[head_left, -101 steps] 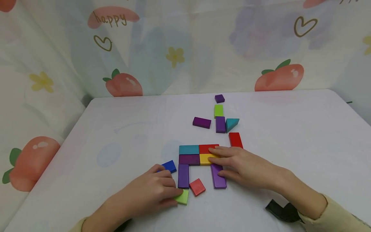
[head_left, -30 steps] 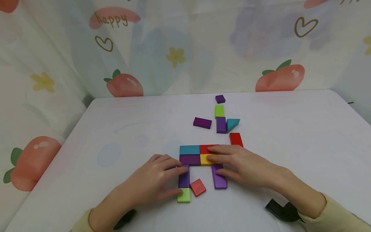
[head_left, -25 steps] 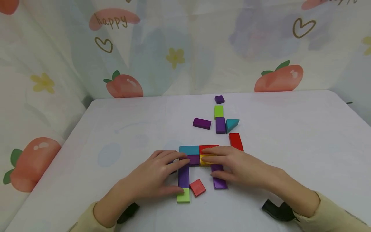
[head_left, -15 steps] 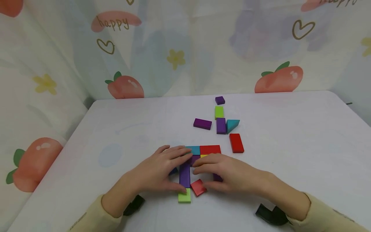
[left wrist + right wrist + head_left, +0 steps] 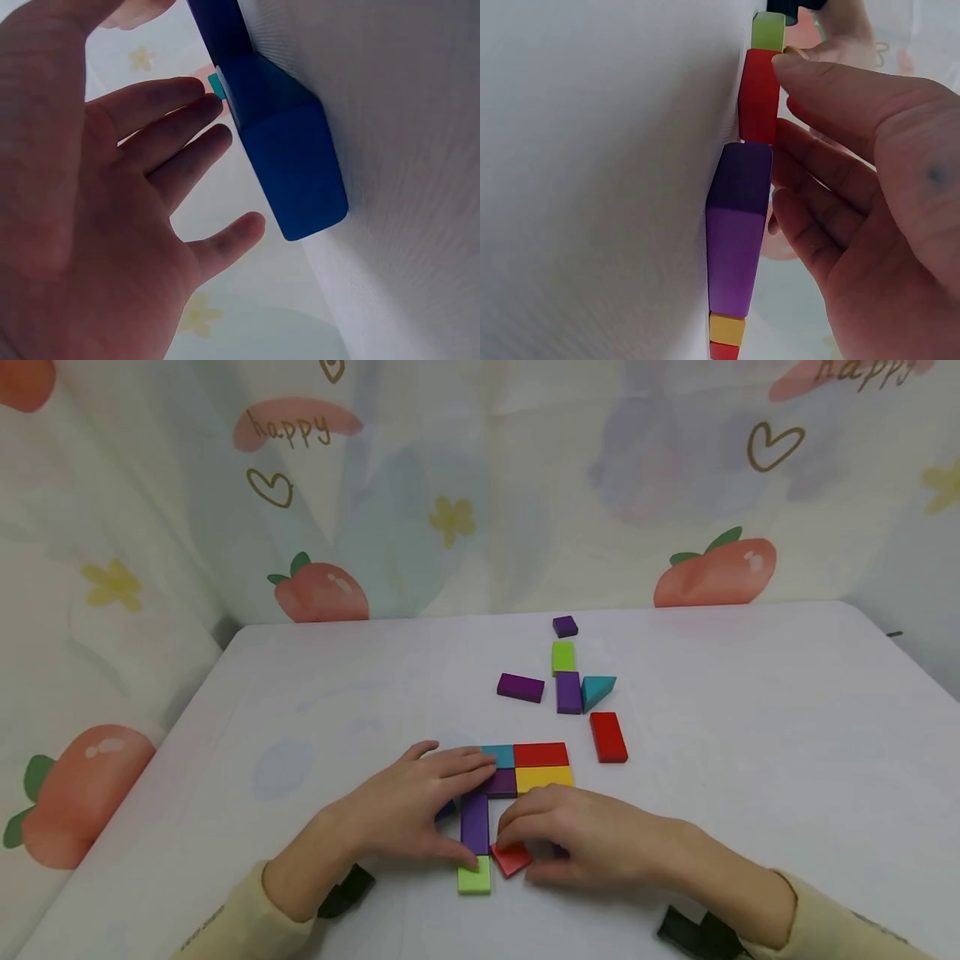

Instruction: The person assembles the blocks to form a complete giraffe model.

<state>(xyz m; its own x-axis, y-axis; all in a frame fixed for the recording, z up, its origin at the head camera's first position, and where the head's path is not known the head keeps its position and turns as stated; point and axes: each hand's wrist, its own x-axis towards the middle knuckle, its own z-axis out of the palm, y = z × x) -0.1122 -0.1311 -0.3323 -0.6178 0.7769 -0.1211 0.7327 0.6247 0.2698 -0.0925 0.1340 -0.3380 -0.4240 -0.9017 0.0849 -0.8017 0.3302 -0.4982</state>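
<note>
My left hand [image 5: 408, 806] lies with straight fingers over the left ends of the teal block [image 5: 498, 756] and dark purple block [image 5: 502, 783]. Its thumb touches the lime green block [image 5: 474, 881] below an upright purple block [image 5: 474, 827]. A blue block [image 5: 296, 172] sits under this hand. My right hand [image 5: 592, 835] curls its thumb and fingers around opposite edges of a small red square block [image 5: 512, 861], which lies tilted on the table. In the right wrist view, the thumb tip is at that block's edge. Another purple block [image 5: 735, 240] is mostly hidden by the right hand in the head view.
A long red block [image 5: 542, 754] and a yellow block [image 5: 543, 777] complete the two rows. Farther back lie a loose red block [image 5: 608, 737], a teal triangle [image 5: 597, 692], a magenta-purple block [image 5: 521, 687], a purple block [image 5: 568, 693], a lime block [image 5: 563, 657] and a small purple one [image 5: 566, 627].
The left hand brought the lime block under the left purple block, then spread forward over the rows. The right hand left the red and yellow blocks and moved down-left to the small red block.
</note>
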